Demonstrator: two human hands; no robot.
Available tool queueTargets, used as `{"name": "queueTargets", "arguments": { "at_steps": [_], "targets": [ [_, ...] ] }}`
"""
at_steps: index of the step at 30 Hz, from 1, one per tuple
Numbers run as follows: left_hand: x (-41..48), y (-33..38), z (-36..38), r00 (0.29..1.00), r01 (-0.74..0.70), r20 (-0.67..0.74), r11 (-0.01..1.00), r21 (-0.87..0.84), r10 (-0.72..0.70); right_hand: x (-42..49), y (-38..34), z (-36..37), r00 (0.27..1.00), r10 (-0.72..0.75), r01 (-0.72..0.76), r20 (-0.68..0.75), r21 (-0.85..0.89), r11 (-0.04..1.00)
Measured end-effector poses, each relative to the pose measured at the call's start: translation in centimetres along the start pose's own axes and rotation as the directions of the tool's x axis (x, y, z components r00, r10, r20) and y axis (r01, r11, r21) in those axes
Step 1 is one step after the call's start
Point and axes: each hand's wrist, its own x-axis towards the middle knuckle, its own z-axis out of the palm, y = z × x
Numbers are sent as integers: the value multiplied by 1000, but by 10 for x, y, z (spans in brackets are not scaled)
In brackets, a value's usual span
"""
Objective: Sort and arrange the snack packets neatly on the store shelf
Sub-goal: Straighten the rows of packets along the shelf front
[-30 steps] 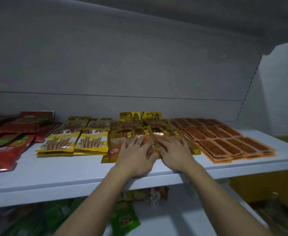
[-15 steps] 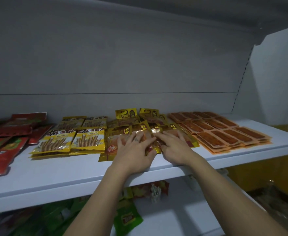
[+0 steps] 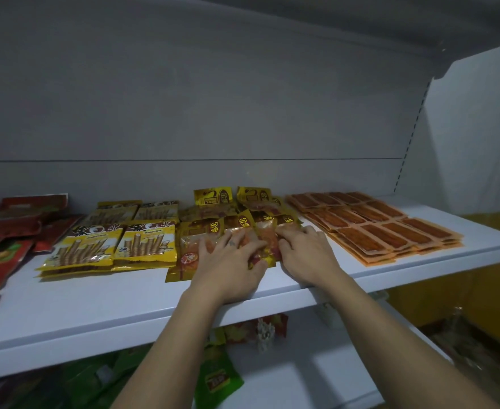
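A loose pile of gold snack packets (image 3: pixel 204 231) with orange contents lies mid-shelf on the white shelf (image 3: pixel 95 305). My left hand (image 3: pixel 228 267) lies over the front packets, its fingers curved on top and its thumb at their near edge. My right hand (image 3: pixel 304 255) is just to the right, its fingers curled round the right side of the same front packets. The two hands almost touch. Two gold packets (image 3: pixel 213 197) stand tilted up at the back of the pile.
Yellow wafer-stick packets (image 3: pixel 145 243) lie in neat stacks to the left, with red packets (image 3: pixel 12 219) scattered beyond them. Flat orange packets (image 3: pixel 384 231) are tiled in rows on the right. A green packet (image 3: pixel 216 379) lies on the lower shelf. Another shelf hangs overhead.
My hands have gone from lying flat and apart on the gold packets to drawn together, fingers curling round the front packets. The view has shifted a little to the right.
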Motion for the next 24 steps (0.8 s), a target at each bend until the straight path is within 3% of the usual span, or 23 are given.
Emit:
{"name": "queueTargets", "arguments": {
  "at_steps": [6,9,12,17,24],
  "targets": [
    [-1,1,-1,1000,7,3,1000,-2,-7,-2,0,-1,999,-42,39,32,76,996],
    [-1,1,-1,1000,7,2,1000,14,-7,-2,-3,0,994,76,-76,-74,0,997],
    [0,2,-2,1000,9,6,1000,18,-9,-2,-3,0,976,217,-217,-28,-29,976],
    [0,2,-2,1000,3,27,1000,28,-3,-2,-1,-5,989,151,-150,-10,74,986],
    [1,1,-2,996,3,88,999,43,-7,-1,2,-2,969,247,-247,-30,13,969]
  ]
}}
